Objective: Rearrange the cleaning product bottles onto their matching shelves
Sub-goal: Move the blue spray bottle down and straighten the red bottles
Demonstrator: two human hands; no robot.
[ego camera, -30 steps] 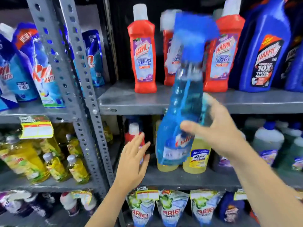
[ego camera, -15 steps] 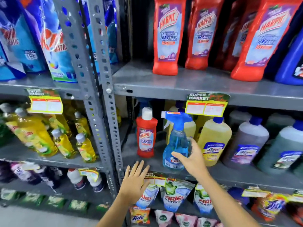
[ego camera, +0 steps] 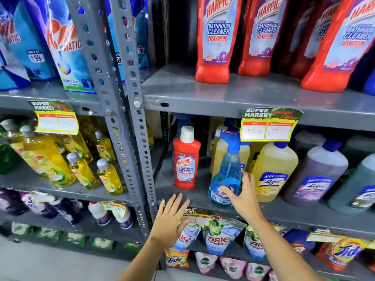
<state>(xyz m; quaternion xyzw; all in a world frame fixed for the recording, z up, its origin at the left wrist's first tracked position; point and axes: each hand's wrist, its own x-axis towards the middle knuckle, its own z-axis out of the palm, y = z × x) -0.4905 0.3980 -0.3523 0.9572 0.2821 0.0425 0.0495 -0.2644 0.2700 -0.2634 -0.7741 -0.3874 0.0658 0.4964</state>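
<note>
A clear blue spray bottle (ego camera: 227, 171) with a blue trigger head stands upright on the middle shelf (ego camera: 284, 211), in front of yellow floor-cleaner bottles (ego camera: 274, 171). My right hand (ego camera: 243, 197) wraps its lower body, thumb across the label and fingers behind. To its left on the same shelf stands a small red Harpic bathroom-cleaner bottle (ego camera: 185, 165) with a white cap. My left hand (ego camera: 169, 220) hovers with spread fingers in front of the shelf edge and holds nothing. Large red Harpic bottles (ego camera: 215, 37) line the upper shelf (ego camera: 223, 94).
Grey and green floor-cleaner bottles (ego camera: 316, 175) fill the middle shelf's right side. A perforated grey upright (ego camera: 129, 122) divides the racks. The left rack holds yellow dish-liquid bottles (ego camera: 81, 173) and blue detergent pouches (ego camera: 67, 47). Detergent sachets (ego camera: 219, 236) hang below.
A second ago my right hand held the spray bottle up in front of the upper shelf. It has come down onto the middle shelf. My left hand stays spread, now lower at the shelf edge.
</note>
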